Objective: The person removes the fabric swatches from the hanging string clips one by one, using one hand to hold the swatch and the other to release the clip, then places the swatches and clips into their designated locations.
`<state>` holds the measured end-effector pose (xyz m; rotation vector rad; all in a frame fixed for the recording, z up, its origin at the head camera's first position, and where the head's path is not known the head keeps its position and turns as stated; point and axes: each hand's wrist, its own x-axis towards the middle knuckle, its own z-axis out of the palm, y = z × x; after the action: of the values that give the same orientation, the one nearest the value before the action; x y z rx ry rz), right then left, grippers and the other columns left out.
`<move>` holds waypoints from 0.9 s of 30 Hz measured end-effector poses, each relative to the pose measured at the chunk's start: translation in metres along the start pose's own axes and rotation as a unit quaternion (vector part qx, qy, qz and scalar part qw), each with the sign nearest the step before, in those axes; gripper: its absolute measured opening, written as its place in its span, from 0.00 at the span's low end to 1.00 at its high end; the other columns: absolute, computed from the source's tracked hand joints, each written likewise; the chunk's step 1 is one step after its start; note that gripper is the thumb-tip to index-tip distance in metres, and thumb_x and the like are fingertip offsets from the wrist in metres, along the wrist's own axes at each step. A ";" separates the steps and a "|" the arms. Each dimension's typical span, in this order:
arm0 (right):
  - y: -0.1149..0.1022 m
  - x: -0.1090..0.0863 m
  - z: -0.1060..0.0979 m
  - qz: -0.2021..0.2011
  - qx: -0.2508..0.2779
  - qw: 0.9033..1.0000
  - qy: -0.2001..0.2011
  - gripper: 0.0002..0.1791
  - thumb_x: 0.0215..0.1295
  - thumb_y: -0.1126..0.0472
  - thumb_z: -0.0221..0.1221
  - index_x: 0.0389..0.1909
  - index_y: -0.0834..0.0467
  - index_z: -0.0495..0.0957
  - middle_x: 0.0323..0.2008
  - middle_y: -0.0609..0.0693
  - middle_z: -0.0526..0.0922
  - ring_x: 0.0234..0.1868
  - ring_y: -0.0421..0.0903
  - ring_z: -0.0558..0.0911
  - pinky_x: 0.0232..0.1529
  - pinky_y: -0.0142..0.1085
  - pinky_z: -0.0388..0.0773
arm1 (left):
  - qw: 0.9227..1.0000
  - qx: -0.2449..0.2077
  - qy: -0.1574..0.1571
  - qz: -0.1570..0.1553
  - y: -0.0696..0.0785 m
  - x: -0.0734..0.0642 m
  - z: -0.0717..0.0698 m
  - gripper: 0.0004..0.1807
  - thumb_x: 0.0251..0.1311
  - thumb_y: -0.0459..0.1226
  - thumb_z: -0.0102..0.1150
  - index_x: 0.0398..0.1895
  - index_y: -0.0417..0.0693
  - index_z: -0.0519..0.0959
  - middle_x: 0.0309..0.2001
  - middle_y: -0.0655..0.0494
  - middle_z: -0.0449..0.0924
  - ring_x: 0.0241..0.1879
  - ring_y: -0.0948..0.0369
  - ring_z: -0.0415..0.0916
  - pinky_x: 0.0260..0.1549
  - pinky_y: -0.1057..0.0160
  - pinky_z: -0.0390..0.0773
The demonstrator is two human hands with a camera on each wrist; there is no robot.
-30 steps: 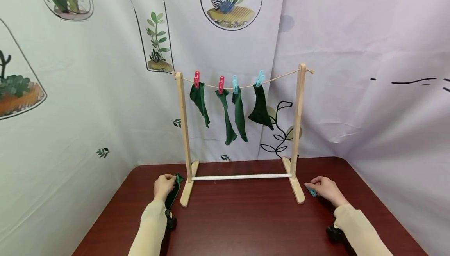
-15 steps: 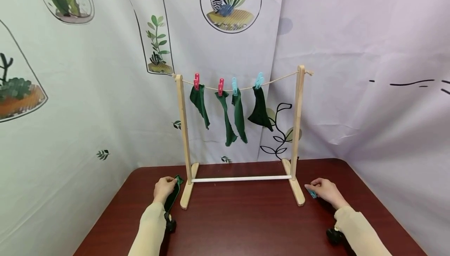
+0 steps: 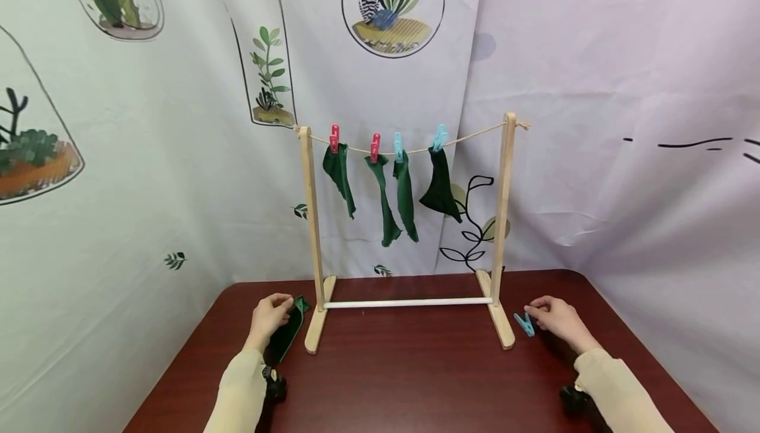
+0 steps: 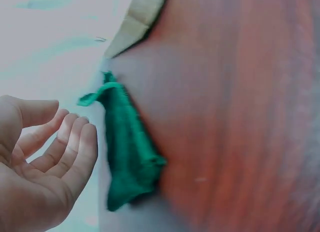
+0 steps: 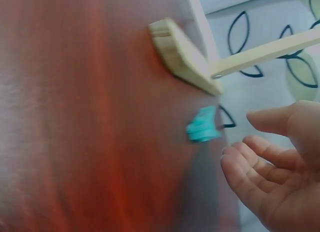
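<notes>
Over table point(image 3: 392, 380), left grip point(image 3: 270, 319) apart, beside green cloth point(image 4: 126, 147); right grip point(image 3: 558, 319) apart, beside blue peg point(image 5: 203, 126).

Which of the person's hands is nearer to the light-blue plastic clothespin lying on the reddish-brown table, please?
Right. The right hand is just beside the clothespin, not gripping it; the left hand is past the opposite end of the pale wooden rack, near a dark-green cloth.
</notes>
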<state>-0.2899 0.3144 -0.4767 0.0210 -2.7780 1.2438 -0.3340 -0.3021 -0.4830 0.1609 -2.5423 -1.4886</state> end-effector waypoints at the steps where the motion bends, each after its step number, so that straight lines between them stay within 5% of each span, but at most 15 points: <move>1: -0.002 0.000 -0.002 -0.004 -0.001 1.000 0.004 0.23 0.73 0.57 0.59 0.52 0.76 0.74 0.36 0.60 0.84 0.33 0.51 0.85 0.34 0.39 0.83 | 1.000 -0.002 0.003 0.001 0.003 0.000 -0.002 0.19 0.73 0.36 0.55 0.58 0.30 0.77 0.48 0.34 0.81 0.37 0.48 0.83 0.35 0.57 0.85; 12: -0.034 0.001 -0.031 -0.047 -0.022 0.998 0.039 0.25 0.75 0.50 0.57 0.55 0.71 0.77 0.40 0.61 0.85 0.36 0.51 0.85 0.34 0.38 0.82 | 0.998 -0.022 0.029 0.051 0.047 -0.002 -0.023 0.20 0.74 0.41 0.55 0.59 0.36 0.78 0.51 0.35 0.80 0.42 0.43 0.82 0.42 0.51 0.84; 20: -0.060 -0.001 -0.042 -0.089 -0.039 0.993 0.069 0.23 0.76 0.51 0.56 0.55 0.68 0.78 0.40 0.58 0.86 0.37 0.50 0.85 0.35 0.35 0.80 | 0.995 -0.008 0.029 0.094 0.072 -0.008 -0.028 0.21 0.74 0.47 0.56 0.60 0.43 0.79 0.51 0.40 0.81 0.37 0.58 0.82 0.36 0.66 0.82; 27: -0.087 -0.004 -0.052 -0.124 -0.048 0.987 0.095 0.21 0.75 0.51 0.57 0.53 0.65 0.80 0.38 0.56 0.87 0.34 0.46 0.86 0.33 0.31 0.79 | 0.989 0.020 0.036 0.145 0.102 -0.015 -0.026 0.18 0.72 0.45 0.58 0.57 0.44 0.81 0.48 0.41 0.84 0.33 0.58 0.82 0.34 0.64 0.81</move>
<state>-0.2772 0.2953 -0.3779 0.2231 -2.5733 0.9966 -0.3129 -0.2716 -0.3835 -0.1430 -2.4137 -1.2986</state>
